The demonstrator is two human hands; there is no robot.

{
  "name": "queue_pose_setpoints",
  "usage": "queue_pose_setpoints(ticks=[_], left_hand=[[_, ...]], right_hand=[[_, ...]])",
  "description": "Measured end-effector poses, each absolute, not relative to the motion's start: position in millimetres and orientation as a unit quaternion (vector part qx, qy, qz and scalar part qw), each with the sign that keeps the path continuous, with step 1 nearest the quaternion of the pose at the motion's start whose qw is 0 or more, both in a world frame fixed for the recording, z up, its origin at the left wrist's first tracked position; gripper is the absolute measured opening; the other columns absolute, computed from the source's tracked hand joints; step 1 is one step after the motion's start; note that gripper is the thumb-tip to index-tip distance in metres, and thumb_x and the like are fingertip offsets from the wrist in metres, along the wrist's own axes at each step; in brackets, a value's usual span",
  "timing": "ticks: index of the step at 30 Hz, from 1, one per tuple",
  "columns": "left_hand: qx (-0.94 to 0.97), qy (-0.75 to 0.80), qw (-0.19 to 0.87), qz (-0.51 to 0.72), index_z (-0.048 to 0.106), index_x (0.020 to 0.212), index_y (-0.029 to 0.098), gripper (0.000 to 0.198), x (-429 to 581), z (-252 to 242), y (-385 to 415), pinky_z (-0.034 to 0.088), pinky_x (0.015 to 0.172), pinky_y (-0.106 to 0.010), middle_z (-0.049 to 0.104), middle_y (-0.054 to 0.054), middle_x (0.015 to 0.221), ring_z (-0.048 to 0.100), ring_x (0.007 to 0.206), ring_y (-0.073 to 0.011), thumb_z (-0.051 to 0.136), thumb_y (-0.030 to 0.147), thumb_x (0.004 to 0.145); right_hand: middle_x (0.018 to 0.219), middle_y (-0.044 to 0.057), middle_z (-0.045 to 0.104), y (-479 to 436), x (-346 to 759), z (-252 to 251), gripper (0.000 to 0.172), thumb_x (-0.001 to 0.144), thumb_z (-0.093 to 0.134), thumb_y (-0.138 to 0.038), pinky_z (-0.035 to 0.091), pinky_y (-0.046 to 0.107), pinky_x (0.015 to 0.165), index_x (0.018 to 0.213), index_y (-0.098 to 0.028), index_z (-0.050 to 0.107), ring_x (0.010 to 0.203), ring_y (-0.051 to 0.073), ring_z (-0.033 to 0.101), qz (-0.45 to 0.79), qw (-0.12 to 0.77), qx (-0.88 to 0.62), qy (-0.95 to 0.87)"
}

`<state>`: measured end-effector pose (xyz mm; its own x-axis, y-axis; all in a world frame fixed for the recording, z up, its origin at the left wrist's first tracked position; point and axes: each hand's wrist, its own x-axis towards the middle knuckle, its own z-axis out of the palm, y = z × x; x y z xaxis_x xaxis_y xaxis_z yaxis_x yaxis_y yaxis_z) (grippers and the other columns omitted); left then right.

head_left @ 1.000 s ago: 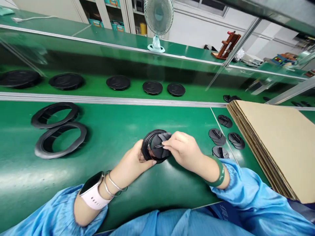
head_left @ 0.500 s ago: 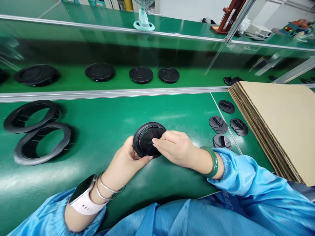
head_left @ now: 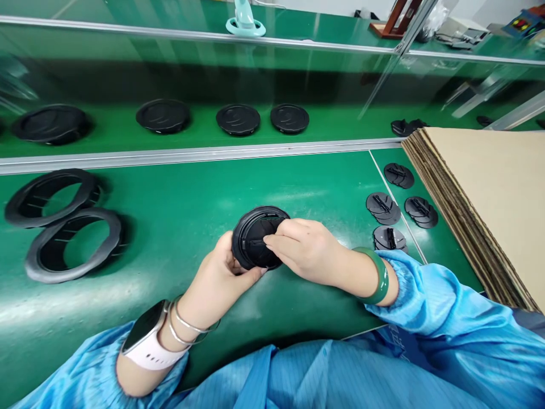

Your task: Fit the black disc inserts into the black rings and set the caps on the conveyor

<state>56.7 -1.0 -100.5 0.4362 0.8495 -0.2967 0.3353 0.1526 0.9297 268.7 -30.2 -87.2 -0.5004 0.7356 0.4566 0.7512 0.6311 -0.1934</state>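
Note:
A round black plastic cap (head_left: pixel 254 238) is tilted up from the green table (head_left: pixel 200 187) in front of me. My left hand (head_left: pixel 221 278) grips its lower left rim from underneath. My right hand (head_left: pixel 302 250) is closed over the cap's right side, with the fingertips pressing a black insert into its centre. Several small black discs (head_left: pixel 383 207) lie just right of my right wrist. Both arms wear blue sleeves; the left wrist carries a watch and bangles, the right a green bangle.
Two large black rings (head_left: pixel 72 244) lie at the left of the table. Several finished black caps (head_left: pixel 237 119) sit in a row on the belt beyond the metal rail (head_left: pixel 191 154). A stack of cardboard sheets (head_left: pixel 489 193) fills the right side.
The view has dropped and shifted slightly. The insert that my right hand held at the cap's edge now sits inside the cap, with my fingers pressing on it. Both hands stayed on the cap.

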Motion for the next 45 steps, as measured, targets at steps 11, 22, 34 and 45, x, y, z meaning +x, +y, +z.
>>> queue_pose_setpoints(ticks=[11, 22, 34, 45], left_hand=[[0.607, 0.501, 0.579, 0.211, 0.05, 0.112, 0.019, 0.062, 61, -93, -3, 0.06, 0.071, -0.036, 0.072, -0.002, 0.093, 0.072, 0.082, -0.0239, 0.084, 0.037, 0.063], [0.614, 0.491, 0.578, 0.22, 0.048, 0.112, 0.021, 0.061, 60, -97, -3, 0.06, 0.069, -0.034, 0.071, -0.001, 0.092, 0.072, 0.079, -0.0222, 0.083, 0.035, 0.065], [0.612, 0.496, 0.578, 0.214, 0.047, 0.113, 0.022, 0.061, 58, -101, -3, 0.061, 0.075, -0.036, 0.071, -0.002, 0.098, 0.072, 0.086, -0.0237, 0.084, 0.033, 0.066], [0.625, 0.469, 0.573, 0.246, 0.046, 0.123, 0.022, 0.084, 52, -109, 4, 0.053, 0.099, -0.05, 0.066, -0.011, 0.126, 0.064, 0.117, -0.0337, 0.092, 0.039, 0.055]], right_hand=[[0.096, 0.011, 0.063, -32, 268, -85, 0.017, 0.098, 0.046, -0.011, 0.052, 0.035, 0.08, 0.097, -0.013, 0.063, 0.09, 0.022, 0.056, 0.041, 0.239, -0.435, -0.867], [0.099, 0.012, 0.062, -34, 259, -89, 0.028, 0.099, 0.04, -0.011, 0.053, 0.039, 0.08, 0.121, -0.011, 0.058, 0.09, 0.023, 0.056, 0.022, 0.237, -0.472, -0.849], [0.098, 0.015, 0.062, -33, 251, -94, 0.036, 0.097, 0.039, -0.011, 0.052, 0.041, 0.074, 0.128, -0.004, 0.057, 0.087, 0.026, 0.053, -0.003, 0.187, -0.475, -0.86], [0.104, 0.005, 0.064, -22, 264, -99, 0.018, 0.099, 0.057, -0.027, 0.047, 0.038, 0.092, 0.114, -0.022, 0.065, 0.1, 0.021, 0.058, 0.295, 0.405, -0.601, -0.623]])
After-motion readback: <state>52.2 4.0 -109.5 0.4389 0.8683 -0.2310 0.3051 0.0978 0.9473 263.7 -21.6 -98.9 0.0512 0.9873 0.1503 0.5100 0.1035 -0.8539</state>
